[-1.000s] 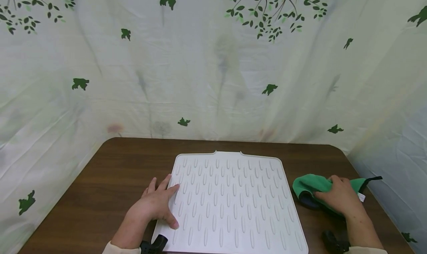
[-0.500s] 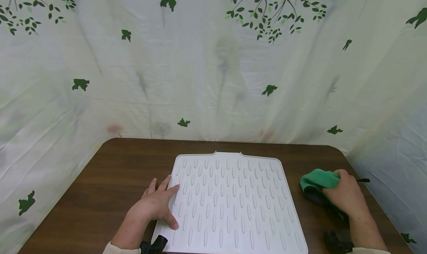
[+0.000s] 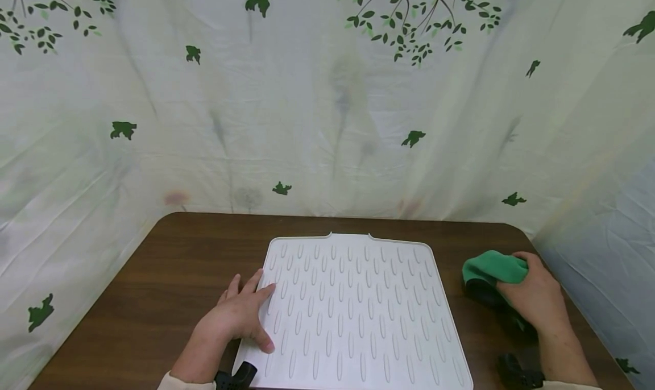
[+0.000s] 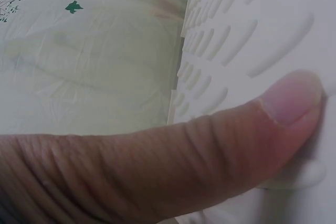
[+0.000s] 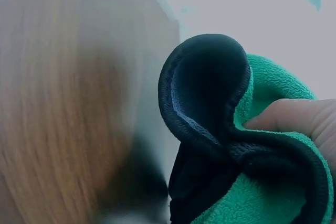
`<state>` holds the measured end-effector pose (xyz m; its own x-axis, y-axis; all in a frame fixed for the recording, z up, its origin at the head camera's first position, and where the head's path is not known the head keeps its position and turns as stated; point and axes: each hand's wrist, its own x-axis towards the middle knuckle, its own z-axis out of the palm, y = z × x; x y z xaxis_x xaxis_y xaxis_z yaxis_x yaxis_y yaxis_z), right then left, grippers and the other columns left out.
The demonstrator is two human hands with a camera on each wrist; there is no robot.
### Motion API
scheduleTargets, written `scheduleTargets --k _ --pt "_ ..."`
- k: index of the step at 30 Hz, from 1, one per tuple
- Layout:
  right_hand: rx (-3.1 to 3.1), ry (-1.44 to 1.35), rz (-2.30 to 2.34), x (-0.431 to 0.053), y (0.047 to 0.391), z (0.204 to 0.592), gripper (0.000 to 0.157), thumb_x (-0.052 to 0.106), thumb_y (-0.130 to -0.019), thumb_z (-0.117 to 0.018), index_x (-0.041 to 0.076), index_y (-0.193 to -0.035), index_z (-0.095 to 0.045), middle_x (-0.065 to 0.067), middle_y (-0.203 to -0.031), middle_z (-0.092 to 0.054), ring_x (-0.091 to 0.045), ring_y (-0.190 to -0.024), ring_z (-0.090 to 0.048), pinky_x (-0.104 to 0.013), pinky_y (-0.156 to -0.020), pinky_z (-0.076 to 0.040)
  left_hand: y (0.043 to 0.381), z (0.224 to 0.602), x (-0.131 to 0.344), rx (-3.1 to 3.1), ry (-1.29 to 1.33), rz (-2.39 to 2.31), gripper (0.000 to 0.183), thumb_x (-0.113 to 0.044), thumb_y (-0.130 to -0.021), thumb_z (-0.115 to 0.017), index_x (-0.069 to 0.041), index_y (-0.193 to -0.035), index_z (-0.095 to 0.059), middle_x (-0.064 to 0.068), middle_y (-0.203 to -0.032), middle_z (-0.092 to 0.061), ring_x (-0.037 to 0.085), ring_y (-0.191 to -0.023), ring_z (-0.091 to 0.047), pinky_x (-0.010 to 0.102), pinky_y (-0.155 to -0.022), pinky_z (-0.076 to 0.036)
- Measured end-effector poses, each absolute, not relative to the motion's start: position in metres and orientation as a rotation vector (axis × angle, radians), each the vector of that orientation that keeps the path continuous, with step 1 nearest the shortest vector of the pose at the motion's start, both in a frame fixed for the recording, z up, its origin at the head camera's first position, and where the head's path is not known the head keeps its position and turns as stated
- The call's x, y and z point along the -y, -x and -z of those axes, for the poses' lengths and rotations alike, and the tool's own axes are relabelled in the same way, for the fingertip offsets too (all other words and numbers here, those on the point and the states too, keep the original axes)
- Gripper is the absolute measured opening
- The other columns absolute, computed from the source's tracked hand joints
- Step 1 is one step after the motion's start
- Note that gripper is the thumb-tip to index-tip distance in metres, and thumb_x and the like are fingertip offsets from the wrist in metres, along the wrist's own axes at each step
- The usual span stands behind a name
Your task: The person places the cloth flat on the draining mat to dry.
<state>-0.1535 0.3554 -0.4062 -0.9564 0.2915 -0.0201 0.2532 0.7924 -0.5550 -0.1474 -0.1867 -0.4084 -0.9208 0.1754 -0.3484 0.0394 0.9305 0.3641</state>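
Observation:
A white ridged board (image 3: 353, 310) lies flat on the brown table, its raised oval bumps set in rows. On the board's left edge rests my left hand (image 3: 237, 313), fingers spread and thumb over the surface. In the left wrist view the thumb (image 4: 283, 108) lies across the bumps. Right of the board, my right hand (image 3: 534, 296) grips a bunched green cloth (image 3: 493, 266) with a dark underside. The right wrist view shows the thumb pressed into a fold of the cloth (image 5: 273, 80) and its black edging curling round.
The brown wooden table (image 3: 169, 282) has rounded far corners. Behind it hangs a pale curtain (image 3: 307, 123) printed with green leaves, which also runs along both sides. A black wrist mount (image 3: 235, 374) is strapped by the left hand, another (image 3: 517, 373) by the right.
My right hand has shifted slightly right and away from me, gathering the green cloth into a tighter bunch; its black loop no longer shows. The left hand and board stay put.

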Motion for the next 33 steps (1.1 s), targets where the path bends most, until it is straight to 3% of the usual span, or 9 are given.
scheduleTargets --k 14,33 --pt "2.819 0.451 -0.891 -0.351 0.151 0.401 0.083 0.02 -0.09 -0.071 0.0 -0.156 -0.026 -0.038 -0.143 -0.039 -0.057 -0.115 -0.045 -0.066 -0.082 -0.044 0.148 0.408 0.186 -2.699 -0.147 -0.5 0.125 -0.039 -0.046 -0.102 -0.014 -0.155 -0.046 0.017 -0.172 -0.013 0.06 -0.152 -0.003 0.079 -0.113 -0.018" --pt "2.595 0.436 -0.927 -0.34 0.144 0.39 0.081 0.025 -0.092 -0.071 0.004 -0.158 -0.03 -0.035 -0.145 -0.042 -0.055 -0.122 -0.043 -0.068 -0.09 -0.038 0.149 0.409 0.186 -2.692 -0.144 -0.515 0.126 -0.038 -0.046 -0.102 -0.014 -0.155 -0.045 0.017 -0.172 -0.013 0.06 -0.152 -0.002 0.08 -0.111 -0.018"
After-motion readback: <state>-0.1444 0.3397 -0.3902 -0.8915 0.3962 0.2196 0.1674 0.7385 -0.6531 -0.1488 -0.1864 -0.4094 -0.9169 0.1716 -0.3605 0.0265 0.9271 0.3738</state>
